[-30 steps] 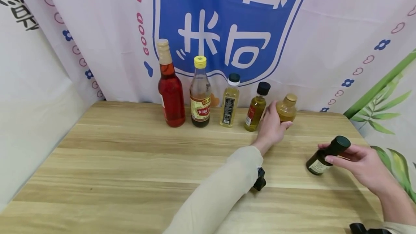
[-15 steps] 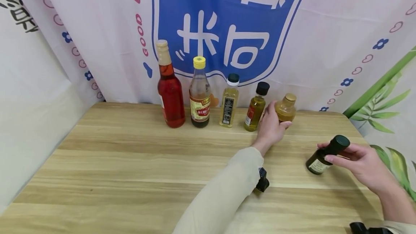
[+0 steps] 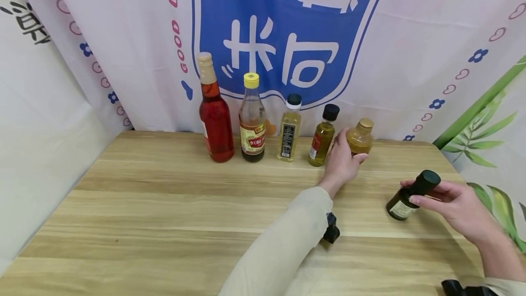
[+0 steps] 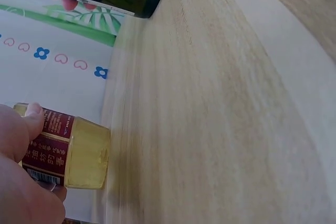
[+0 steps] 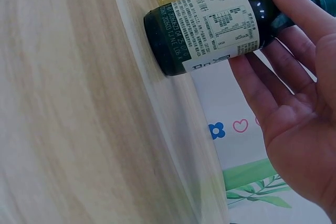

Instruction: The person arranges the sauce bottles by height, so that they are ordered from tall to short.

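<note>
In the head view my left hand (image 3: 342, 161) grips a small bottle of yellow oil (image 3: 360, 140) with a tan cap, at the right end of a row of bottles. Its dark red label faces the left wrist camera, where the thumb lies over the bottle (image 4: 86, 153). Nearer and to the right, my right hand (image 3: 462, 211) holds a dark green glass bottle (image 3: 404, 203) with a green cap and a pale label. Thumb and fingers lie around its upper part in the right wrist view. I cannot tell whether its base touches the wooden table (image 3: 164, 223).
Along the table's back edge stand a tall red bottle (image 3: 217, 127), a yellow-capped bottle of dark liquid (image 3: 252, 136), a pale oil bottle (image 3: 290, 134) and a black-capped oil bottle (image 3: 322, 143). The last is close beside my left hand. A printed curtain (image 3: 144, 81) hangs behind them.
</note>
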